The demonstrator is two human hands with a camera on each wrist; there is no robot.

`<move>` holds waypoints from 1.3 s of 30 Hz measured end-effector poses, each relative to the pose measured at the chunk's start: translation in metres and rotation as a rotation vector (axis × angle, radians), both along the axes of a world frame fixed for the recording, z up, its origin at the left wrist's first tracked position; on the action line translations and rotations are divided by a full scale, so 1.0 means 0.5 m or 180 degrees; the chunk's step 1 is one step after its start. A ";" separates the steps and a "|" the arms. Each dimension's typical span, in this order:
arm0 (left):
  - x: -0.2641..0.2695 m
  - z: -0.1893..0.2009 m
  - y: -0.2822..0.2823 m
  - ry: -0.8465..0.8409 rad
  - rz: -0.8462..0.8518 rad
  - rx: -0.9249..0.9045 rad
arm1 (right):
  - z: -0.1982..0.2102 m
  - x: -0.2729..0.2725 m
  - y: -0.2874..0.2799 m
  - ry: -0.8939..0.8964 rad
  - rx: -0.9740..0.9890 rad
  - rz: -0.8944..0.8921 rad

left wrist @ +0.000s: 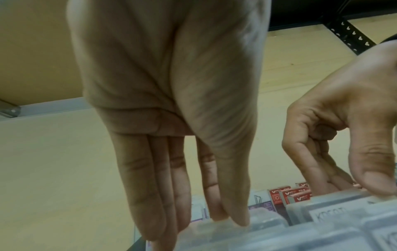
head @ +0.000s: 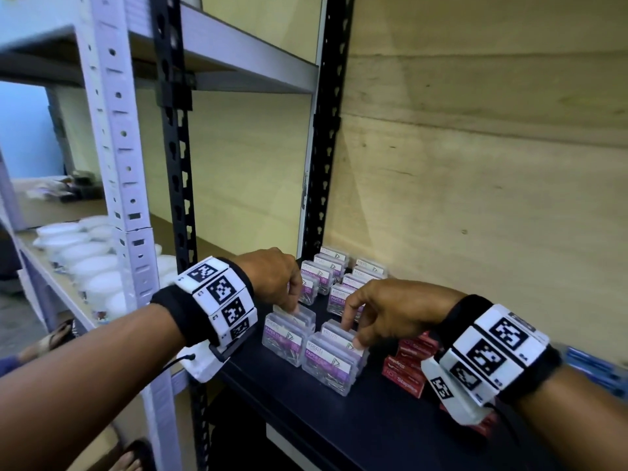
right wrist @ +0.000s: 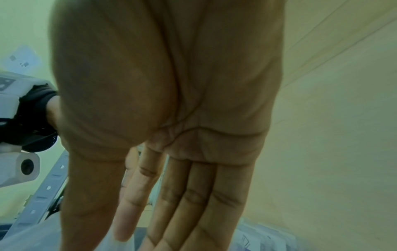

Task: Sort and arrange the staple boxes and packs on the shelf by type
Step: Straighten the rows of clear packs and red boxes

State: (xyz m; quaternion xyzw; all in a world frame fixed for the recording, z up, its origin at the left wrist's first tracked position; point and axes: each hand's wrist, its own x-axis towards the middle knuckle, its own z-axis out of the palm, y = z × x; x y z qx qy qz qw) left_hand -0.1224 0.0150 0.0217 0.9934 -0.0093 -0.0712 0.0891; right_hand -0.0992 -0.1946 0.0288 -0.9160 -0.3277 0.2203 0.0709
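Clear plastic paper clip boxes with purple labels stand in two rows on the black shelf (head: 339, 423). My left hand (head: 294, 309) reaches down onto the front left group of clear boxes (head: 287, 338). Its fingers go behind a box and the thumb tip (left wrist: 240, 220) lies on the box top. My right hand (head: 352, 333) pinches the front right group of clear boxes (head: 334, 360) between thumb (left wrist: 376, 186) and fingers. Red staple boxes (head: 407, 367) sit to the right of it, partly under my right wrist.
More clear boxes (head: 334, 270) fill the back of the shelf against the plywood wall (head: 475, 164). Blue packs (head: 594, 368) lie at the far right. Black uprights (head: 176, 164) frame the bay. White bowls (head: 85, 263) line the neighbouring shelf on the left.
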 end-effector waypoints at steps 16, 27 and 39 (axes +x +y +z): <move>-0.015 0.016 -0.026 0.0289 -0.0207 0.0077 | 0.007 -0.012 -0.001 0.0074 0.0073 0.0064; -0.013 0.014 -0.013 0.0410 -0.0338 -0.0053 | 0.004 -0.012 0.003 0.0090 -0.0026 -0.0024; -0.019 0.029 -0.002 0.1266 -0.0523 0.0318 | -0.004 -0.034 0.016 -0.0069 -0.0762 0.0164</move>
